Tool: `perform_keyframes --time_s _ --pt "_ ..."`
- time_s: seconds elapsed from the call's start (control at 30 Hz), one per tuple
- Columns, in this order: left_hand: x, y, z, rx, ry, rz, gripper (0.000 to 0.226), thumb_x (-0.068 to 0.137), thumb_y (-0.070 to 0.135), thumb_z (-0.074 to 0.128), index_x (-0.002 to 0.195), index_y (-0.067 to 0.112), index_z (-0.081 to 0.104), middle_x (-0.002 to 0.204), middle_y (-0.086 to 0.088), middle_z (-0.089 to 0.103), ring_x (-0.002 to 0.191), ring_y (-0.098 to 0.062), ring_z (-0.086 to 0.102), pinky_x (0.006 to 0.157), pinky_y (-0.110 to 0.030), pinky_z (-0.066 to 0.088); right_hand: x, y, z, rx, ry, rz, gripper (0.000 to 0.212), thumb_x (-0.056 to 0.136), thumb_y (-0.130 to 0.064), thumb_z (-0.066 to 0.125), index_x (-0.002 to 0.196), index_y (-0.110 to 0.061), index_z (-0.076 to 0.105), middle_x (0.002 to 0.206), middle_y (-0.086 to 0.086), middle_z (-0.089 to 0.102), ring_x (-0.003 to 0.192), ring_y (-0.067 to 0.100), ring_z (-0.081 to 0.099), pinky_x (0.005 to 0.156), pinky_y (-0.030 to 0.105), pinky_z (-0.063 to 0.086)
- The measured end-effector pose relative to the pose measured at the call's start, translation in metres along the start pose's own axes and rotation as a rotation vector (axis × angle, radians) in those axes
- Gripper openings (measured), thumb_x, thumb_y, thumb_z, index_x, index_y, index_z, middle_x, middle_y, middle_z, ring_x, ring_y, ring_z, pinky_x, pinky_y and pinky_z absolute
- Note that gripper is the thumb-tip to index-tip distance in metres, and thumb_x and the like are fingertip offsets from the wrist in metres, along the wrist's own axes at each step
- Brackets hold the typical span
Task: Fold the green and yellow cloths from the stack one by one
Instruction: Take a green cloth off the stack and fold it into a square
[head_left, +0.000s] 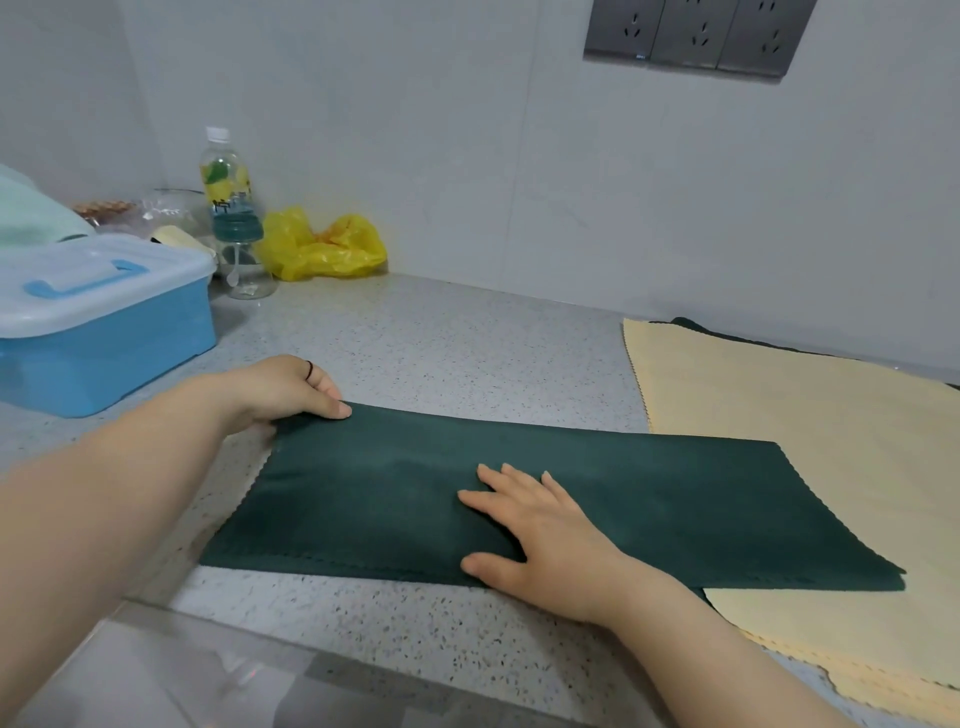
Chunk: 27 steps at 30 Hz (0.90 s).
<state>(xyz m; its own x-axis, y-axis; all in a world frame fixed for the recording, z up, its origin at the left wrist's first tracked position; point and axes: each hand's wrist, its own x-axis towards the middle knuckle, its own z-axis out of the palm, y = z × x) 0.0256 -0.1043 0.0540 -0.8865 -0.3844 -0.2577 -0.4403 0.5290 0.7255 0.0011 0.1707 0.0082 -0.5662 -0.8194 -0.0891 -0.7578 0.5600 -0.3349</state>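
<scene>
A dark green cloth, folded in half into a long strip, lies across the speckled countertop. Its right end rests on the stack of cloths, whose top layer is pale yellow, with a dark green edge showing at the back. My left hand pinches the strip's far left corner between thumb and fingers. My right hand lies flat on the middle of the strip, fingers spread, pressing it down near the front edge.
A blue plastic box with a clear lid stands at the left. Behind it are a drink bottle, a glass jar and a crumpled yellow bag against the wall. Wall sockets sit high on the right. The counter's front edge runs below my arms.
</scene>
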Motion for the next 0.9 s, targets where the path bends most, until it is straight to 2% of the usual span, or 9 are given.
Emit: perform_keyframes --time_s 0.1,0.2,0.23,0.33,0.47,0.57,0.67,0.77,0.9 --pt "-0.009 -0.007 -0.013 -0.103 -0.135 -0.122 0.001 0.083 0.005 0.063 0.082 0.005 0.063 0.072 -0.007 0.069 0.061 -0.016 0.064 0.053 -0.023 0.051 0.001 0.002 0.002 -0.002 0.005 -0.012 0.06 0.09 -0.05 0.043 0.143 -0.036 0.02 0.155 -0.014 -0.001 0.141 0.001 -0.009 0.111 0.026 -0.015" --pt "-0.016 -0.015 -0.023 -0.088 -0.165 -0.206 0.028 0.082 0.002 0.063 0.062 0.008 0.045 0.045 -0.004 0.052 0.037 -0.012 0.052 0.042 -0.017 0.046 0.001 0.004 0.003 -0.001 0.0 -0.014 0.061 0.088 -0.051 0.044 0.143 -0.037 0.02 0.155 -0.015 -0.001 0.14 0.0 -0.009 0.11 0.025 -0.016" --pt "-0.019 -0.016 -0.024 -0.055 -0.157 -0.222 0.035 0.083 0.003 0.064 0.059 0.01 0.038 0.04 -0.002 0.046 0.034 -0.011 0.048 0.04 -0.017 0.044 0.001 0.004 0.003 0.0 -0.002 -0.012 0.062 0.088 -0.051 0.045 0.143 -0.037 0.02 0.155 -0.015 -0.001 0.14 0.0 -0.01 0.11 0.025 -0.016" --pt "-0.028 -0.013 -0.026 -0.022 -0.17 -0.209 0.037 0.084 0.006 0.062 0.057 0.009 0.039 0.038 -0.003 0.046 0.032 -0.012 0.048 0.038 -0.017 0.042 0.001 0.004 0.004 0.003 0.001 -0.012 0.062 0.088 -0.051 0.045 0.143 -0.037 0.02 0.155 -0.015 -0.002 0.14 0.0 -0.01 0.11 0.025 -0.016" --pt "-0.039 0.0 -0.036 -0.258 -0.165 -0.106 0.042 0.087 0.008 0.056 0.045 0.01 0.06 0.051 -0.008 0.063 0.04 -0.016 0.06 0.039 -0.02 0.049 0.003 -0.001 0.005 0.021 -0.009 -0.001 0.063 0.088 -0.051 0.045 0.143 -0.036 0.019 0.155 -0.014 -0.003 0.14 0.001 -0.011 0.111 0.027 -0.016" --pt "-0.047 0.014 -0.037 -0.383 -0.16 -0.048 0.041 0.087 0.01 0.052 0.049 0.011 0.066 0.054 -0.005 0.066 0.041 -0.011 0.061 0.038 -0.016 0.048 0.004 -0.003 -0.002 0.063 -0.04 0.006 0.069 0.085 -0.052 0.051 0.144 -0.035 0.02 0.155 -0.012 0.0 0.142 0.004 -0.006 0.113 0.028 -0.01" --pt "-0.052 0.032 -0.032 -0.474 -0.162 0.003 0.035 0.084 0.012 0.052 0.053 0.01 0.067 0.051 -0.003 0.065 0.038 -0.009 0.059 0.035 -0.013 0.045 0.008 0.005 -0.019 0.078 0.084 0.034 0.072 0.082 -0.054 0.054 0.143 -0.033 0.023 0.156 -0.01 0.006 0.142 0.008 0.005 0.114 0.028 0.0" --pt "-0.054 0.055 -0.025 -0.493 -0.163 0.042 0.02 0.085 0.017 0.054 0.07 0.009 0.065 0.061 -0.003 0.069 0.047 -0.01 0.064 0.044 -0.017 0.052 0.015 0.014 -0.021 -0.037 0.083 0.062 0.075 0.083 -0.057 0.05 0.145 -0.031 0.018 0.156 -0.008 0.003 0.143 0.009 -0.002 0.114 0.032 -0.009" --pt "-0.049 0.093 -0.005 -0.435 -0.084 0.099 0.014 0.084 0.018 0.059 0.072 0.011 0.06 0.069 -0.003 0.064 0.061 -0.015 0.057 0.06 -0.023 0.047 0.02 0.013 -0.005 -0.039 0.03 0.074 0.076 0.083 -0.06 0.047 0.146 -0.029 0.017 0.156 -0.007 0.004 0.143 0.01 -0.003 0.114 0.036 -0.01"
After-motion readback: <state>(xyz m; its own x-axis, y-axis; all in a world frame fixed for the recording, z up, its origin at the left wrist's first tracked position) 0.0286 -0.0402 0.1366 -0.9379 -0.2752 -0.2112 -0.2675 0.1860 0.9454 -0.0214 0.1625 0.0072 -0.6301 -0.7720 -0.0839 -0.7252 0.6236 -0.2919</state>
